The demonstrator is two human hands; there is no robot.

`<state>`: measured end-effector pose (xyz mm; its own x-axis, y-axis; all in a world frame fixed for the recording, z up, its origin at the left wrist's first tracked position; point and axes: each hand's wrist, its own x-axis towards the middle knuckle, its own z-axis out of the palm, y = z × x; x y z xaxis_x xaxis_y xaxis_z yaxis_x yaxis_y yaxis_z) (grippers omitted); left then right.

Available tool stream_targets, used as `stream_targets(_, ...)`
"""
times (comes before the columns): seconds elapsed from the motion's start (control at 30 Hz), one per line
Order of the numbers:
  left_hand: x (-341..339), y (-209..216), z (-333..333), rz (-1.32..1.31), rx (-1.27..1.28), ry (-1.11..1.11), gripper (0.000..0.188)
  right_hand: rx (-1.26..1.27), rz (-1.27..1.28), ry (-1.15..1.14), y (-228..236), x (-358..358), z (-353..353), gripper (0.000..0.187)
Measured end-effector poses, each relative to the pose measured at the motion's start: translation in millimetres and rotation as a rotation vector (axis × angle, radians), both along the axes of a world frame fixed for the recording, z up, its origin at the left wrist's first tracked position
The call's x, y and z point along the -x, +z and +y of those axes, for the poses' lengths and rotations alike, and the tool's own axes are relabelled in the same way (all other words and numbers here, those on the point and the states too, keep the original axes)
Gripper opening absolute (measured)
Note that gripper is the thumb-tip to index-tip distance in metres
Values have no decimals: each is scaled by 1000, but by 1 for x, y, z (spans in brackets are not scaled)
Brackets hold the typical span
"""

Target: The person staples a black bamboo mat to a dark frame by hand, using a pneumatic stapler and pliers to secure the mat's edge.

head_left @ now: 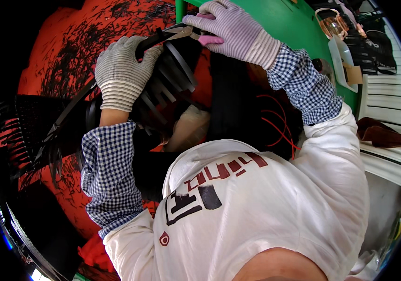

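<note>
My left hand [124,70], in a grey striped knit glove, is closed around a black strip [148,43] with its thumb turned toward the right. A row of flat black tabs [166,77] hangs below and beside that hand. My right hand [238,32], gloved in striped lilac, grips pink-handled cutting pliers [186,32]. Their metal jaws point left and meet the black strip near its right end; whether they bite into it cannot be made out. A long thin black piece [71,105] trails down to the left from my left hand.
Black scraps [85,56] litter the red floor [36,70]. A green tabletop [280,18] lies at the upper right, with a white tray [342,58] at its edge. Thin red cords [282,124] loop beside my right side. A brown cloth [381,133] rests on white slats [385,98].
</note>
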<state>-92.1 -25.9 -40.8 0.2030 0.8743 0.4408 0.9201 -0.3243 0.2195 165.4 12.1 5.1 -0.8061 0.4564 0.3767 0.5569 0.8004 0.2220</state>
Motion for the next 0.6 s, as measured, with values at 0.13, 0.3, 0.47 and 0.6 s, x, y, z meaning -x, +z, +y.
stream_targets(0.13, -3, -2, 0, 8, 23, 6, 44, -8, 13, 24, 1, 9, 1, 33)
stream_targets(0.3, 0, 3, -3, -2, 37, 15, 44, -134, 56, 65, 1, 13, -1, 32)
stream_targets(0.47, -1, -1, 0, 20, 30, 19, 42, 116, 271, 30, -3, -8, -6, 31)
stream_targets(0.6, -3, -5, -2, -59, -53, 3, 38, 244, 476, -496, -37, -105, 8, 40)
